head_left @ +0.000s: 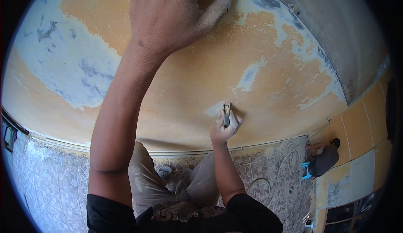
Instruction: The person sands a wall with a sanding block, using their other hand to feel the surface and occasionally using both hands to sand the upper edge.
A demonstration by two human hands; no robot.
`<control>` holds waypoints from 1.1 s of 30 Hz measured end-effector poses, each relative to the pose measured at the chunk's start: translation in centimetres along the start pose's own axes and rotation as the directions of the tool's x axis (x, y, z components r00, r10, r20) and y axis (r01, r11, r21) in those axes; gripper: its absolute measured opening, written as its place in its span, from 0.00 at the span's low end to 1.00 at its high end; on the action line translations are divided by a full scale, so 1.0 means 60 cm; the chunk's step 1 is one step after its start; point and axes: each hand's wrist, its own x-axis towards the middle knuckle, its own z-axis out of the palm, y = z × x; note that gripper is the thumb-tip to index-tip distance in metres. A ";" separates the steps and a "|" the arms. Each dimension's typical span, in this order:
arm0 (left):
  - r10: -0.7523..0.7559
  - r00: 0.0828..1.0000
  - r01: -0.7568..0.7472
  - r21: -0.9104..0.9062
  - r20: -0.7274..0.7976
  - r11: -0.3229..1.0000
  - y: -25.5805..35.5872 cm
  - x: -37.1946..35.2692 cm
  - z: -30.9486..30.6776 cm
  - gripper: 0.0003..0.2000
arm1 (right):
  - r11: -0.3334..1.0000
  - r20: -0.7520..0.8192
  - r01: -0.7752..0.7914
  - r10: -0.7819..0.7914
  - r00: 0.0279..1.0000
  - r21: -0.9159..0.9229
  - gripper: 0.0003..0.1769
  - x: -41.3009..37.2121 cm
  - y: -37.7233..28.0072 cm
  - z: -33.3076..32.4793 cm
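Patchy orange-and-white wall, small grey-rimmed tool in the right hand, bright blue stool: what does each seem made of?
Wall: probably painted plaster, matt; ragged orange patches border a paler layer. Tool: its grey rim suggests metal or plastic; too small to settle. Stool: likely plastic, given its even, bright colour; gloss unclear.

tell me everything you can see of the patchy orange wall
The broad orange wall with whitish patches looks curved in this wide view. Its orange coat, seemingly paint, is worn off in ragged areas, baring a whitish surface with blue-grey stains, most widely at left. The small grey-rimmed tool in the dusty right hand appears to be against it, beside a pale patch; the bare left hand is before its upper part, contact unclear.
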 end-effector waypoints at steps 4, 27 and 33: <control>-0.079 0.996 0.075 0.100 0.034 0.992 0.011 0.000 0.001 0.20 | 0.963 0.029 -0.222 0.220 0.975 0.151 0.17 0.078 -0.002 -0.002; 0.038 0.989 -0.034 0.025 -0.141 0.999 -0.008 -0.007 0.023 0.19 | 0.953 -0.103 -0.230 0.253 0.962 0.199 0.21 -0.002 -0.029 0.037; 0.016 0.993 -0.014 0.020 -0.119 1.000 0.003 -0.006 0.011 0.19 | 0.887 0.048 -0.397 0.397 0.917 0.237 0.21 0.105 -0.032 0.017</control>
